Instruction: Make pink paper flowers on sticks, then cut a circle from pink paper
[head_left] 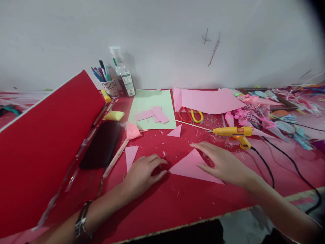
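Note:
A large pink paper triangle (189, 166) lies flat on the red table (177, 203). My right hand (220, 162) rests open on its right part, fingers stretched out to the left. My left hand (144, 171) lies just left of the triangle's tip, its fingers curled loosely on the table, with nothing visible in them. A smaller pink triangle (130, 156) lies just above my left hand, and another small one (175, 131) sits further back.
A yellow glue gun (235, 133) with a black cord lies behind my right hand. Scissors (191, 116), a green sheet (151, 106), pink sheets (210, 100), a black phone (103, 144), a big red sheet (43, 145), a pen cup (109, 86) and pink craft cones (250, 113) surround them.

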Motion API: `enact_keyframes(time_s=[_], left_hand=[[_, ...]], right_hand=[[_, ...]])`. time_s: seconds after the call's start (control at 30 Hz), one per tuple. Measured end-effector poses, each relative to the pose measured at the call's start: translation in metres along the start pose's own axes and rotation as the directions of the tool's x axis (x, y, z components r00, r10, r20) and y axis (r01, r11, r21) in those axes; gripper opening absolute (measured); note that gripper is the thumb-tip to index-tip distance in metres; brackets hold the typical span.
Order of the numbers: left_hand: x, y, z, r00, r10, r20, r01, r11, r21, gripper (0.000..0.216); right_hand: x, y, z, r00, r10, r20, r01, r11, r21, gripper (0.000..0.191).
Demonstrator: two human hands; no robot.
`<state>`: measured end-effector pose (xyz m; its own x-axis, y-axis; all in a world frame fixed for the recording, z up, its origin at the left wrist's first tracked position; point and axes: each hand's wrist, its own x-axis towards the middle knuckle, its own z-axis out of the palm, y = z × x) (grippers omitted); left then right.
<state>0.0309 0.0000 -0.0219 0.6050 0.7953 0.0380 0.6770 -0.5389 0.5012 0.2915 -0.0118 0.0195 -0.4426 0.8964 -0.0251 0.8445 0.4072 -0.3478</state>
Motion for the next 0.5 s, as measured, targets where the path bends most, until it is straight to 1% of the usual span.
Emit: enact_keyframes(time_s=[0.1, 0.27, 0.33, 0.4, 0.5], left_hand=[[0.000, 0.005, 0.000, 1.000, 0.017, 0.018, -0.018, 0.999, 0.040, 0.022], [-0.001, 0.012, 0.001, 0.998, 0.064, 0.022, -0.066, 0.995, 0.069, 0.026], [0.000, 0.015, 0.001, 0.993, 0.117, 0.014, -0.118, 0.988, 0.104, 0.028], [0.001, 0.019, 0.001, 0.981, 0.191, 0.016, -0.191, 0.966, 0.172, 0.029], [0.004, 0.024, 0.002, 0.960, 0.271, 0.065, -0.278, 0.931, 0.237, 0.030]], right_hand=[[0.000, 0.003, 0.005, 1.000, 0.018, 0.021, -0.019, 0.999, 0.032, 0.046], [0.005, 0.000, 0.007, 1.000, -0.001, 0.004, 0.001, 0.998, 0.068, 0.042], [0.007, -0.003, 0.007, 1.000, 0.011, -0.012, -0.010, 0.997, 0.077, 0.042], [0.009, -0.008, 0.007, 0.999, 0.023, -0.029, -0.020, 0.995, 0.099, 0.042], [0.013, -0.010, 0.009, 0.999, 0.004, -0.038, 0.003, 0.987, 0.160, 0.041]])
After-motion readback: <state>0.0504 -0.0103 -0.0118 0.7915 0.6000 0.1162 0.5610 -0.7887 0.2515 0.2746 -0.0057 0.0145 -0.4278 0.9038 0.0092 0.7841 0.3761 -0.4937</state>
